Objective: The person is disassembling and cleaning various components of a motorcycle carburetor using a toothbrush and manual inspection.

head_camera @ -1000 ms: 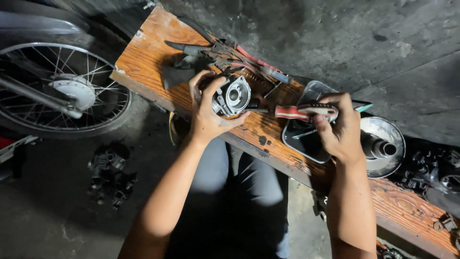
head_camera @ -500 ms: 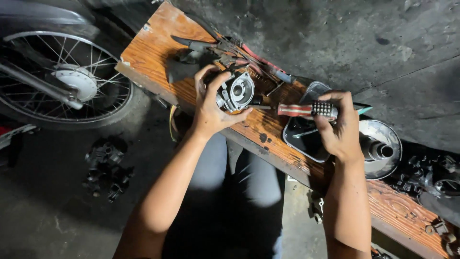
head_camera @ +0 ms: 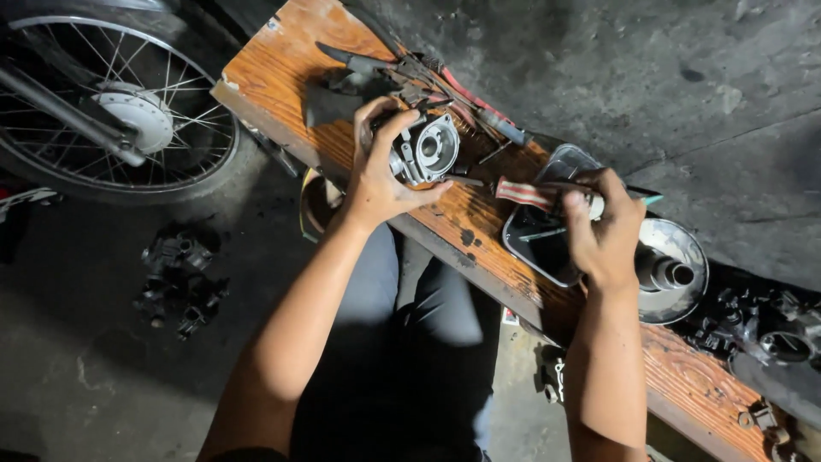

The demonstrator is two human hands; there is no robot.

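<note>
A spoked motorcycle wheel point(head_camera: 111, 120) stands at the upper left beside a long, worn orange-brown wooden plank point(head_camera: 282, 94) that runs diagonally across the dark concrete floor. On the plank, near its right end, sits a round silver metal pulley point(head_camera: 684, 248) just beside a dark rectangular tray point(head_camera: 534, 244). The left hand point(head_camera: 380, 171) is curled around a small grey cast-metal engine part with a round opening point(head_camera: 428, 150) — held just above the plank's middle. The right hand point(head_camera: 603, 231) grips a screwdriver with a red-and-white striped handle point(head_camera: 526, 194), its tip pointing at the part. Pliers and loose tools point(head_camera: 402, 68) lie behind.
</note>
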